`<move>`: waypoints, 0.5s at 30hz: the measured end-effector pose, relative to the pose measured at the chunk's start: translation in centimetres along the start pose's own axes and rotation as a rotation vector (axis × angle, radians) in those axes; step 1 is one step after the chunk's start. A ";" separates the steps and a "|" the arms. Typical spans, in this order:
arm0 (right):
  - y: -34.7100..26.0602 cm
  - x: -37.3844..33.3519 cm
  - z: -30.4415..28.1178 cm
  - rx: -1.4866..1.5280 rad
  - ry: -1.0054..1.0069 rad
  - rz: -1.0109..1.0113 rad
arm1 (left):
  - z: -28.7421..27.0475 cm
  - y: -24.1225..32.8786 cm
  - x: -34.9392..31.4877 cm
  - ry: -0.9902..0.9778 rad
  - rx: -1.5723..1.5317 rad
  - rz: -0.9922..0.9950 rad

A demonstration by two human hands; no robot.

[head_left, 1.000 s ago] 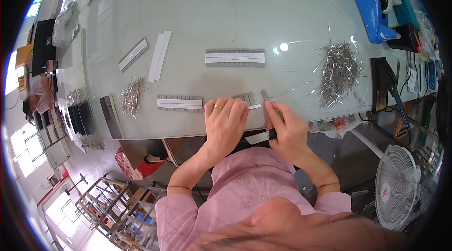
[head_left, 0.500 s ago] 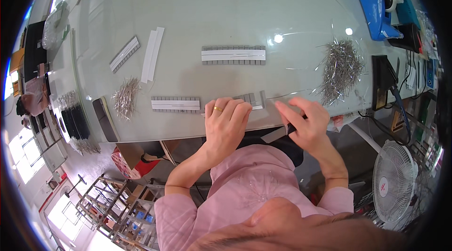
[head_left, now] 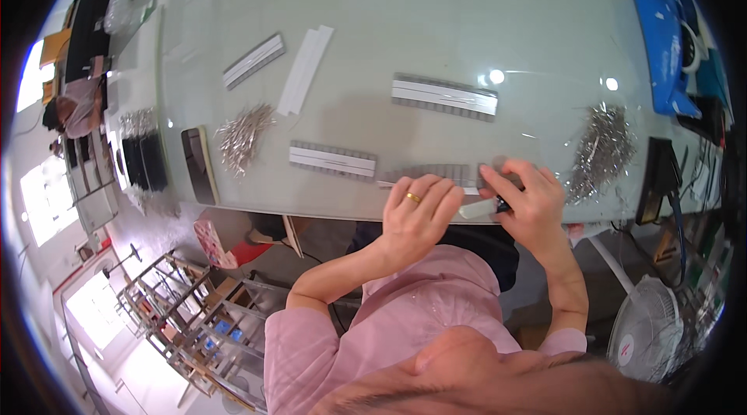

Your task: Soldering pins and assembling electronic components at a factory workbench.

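At the table's near edge, my left hand [head_left: 420, 212] curls its fingers down over a grey segmented strip [head_left: 447, 171] with a white band. The strip's right part shows past my fingers; the rest is partly covered. Just right of it, my right hand [head_left: 533, 205] grips a tool with a flat, pale blade [head_left: 477, 209] and a dark handle, mostly hidden in the palm. My right thumb and index finger reach to the strip's right end. Whether they pinch a small piece there cannot be made out. Another such strip [head_left: 332, 160] lies left of my left hand.
Farther back lie a longer segmented strip [head_left: 444, 96], a shorter one [head_left: 254, 61] and white strips [head_left: 306, 70]. Thin metal wire pieces form a left heap [head_left: 244, 137] and a right heap [head_left: 603, 152]. A blue dispenser [head_left: 660, 53] stands far right; a fan [head_left: 644, 333] stands below.
The view has shifted, so the table things appear farther right and slightly turned. My right hand has come closer to my left, its fingertips now at the strip's end.
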State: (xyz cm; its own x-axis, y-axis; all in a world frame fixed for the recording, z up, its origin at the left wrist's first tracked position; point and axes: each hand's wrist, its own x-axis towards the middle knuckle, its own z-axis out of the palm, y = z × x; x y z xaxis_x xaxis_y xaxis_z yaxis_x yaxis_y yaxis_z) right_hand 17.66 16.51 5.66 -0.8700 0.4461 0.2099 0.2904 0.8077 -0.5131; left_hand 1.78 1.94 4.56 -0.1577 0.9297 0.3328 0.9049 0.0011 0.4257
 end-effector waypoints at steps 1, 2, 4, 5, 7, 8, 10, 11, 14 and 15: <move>0.0 -0.1 0.0 -0.022 -0.015 0.002 | 0.1 0.0 -0.2 0.007 -0.004 0.002; 0.0 -0.2 -0.1 -0.047 -0.032 0.007 | 0.2 -0.1 -0.4 0.000 0.005 0.010; -0.1 -0.3 -0.1 -0.060 -0.058 0.001 | 0.7 -0.2 -0.8 0.016 0.002 0.008; -0.2 -0.4 -0.2 -0.064 -0.069 0.015 | 0.7 -0.1 -0.7 0.030 -0.018 0.017; -0.4 -0.6 -0.3 -0.082 -0.088 0.044 | 0.5 -0.5 -0.7 0.030 -0.056 -0.003; -0.6 -0.6 -0.2 -0.063 -0.076 0.043 | 0.4 -0.5 -0.5 0.031 -0.089 -0.016; -0.6 -0.2 0.0 -0.042 -0.061 0.038 | 0.2 -0.8 -0.4 0.000 -0.116 -0.038; -0.6 -0.1 0.1 -0.058 -0.065 0.055 | 0.2 -1.0 -0.4 -0.012 -0.128 -0.049; -0.5 -0.2 0.4 -0.051 -0.051 0.035 | -0.1 -1.2 0.1 -0.036 -0.157 -0.057; -0.6 -0.1 0.3 -0.057 -0.054 0.046 | -0.2 -1.2 0.2 -0.059 -0.163 -0.071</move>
State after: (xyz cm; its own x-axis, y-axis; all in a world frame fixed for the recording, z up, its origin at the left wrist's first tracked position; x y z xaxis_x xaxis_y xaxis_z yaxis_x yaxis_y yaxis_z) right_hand 17.48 15.87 5.69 -0.8748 0.4635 0.1413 0.3519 0.8081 -0.4723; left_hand 0.61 2.09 4.30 -0.1915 0.9494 0.2488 0.8156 0.0129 0.5785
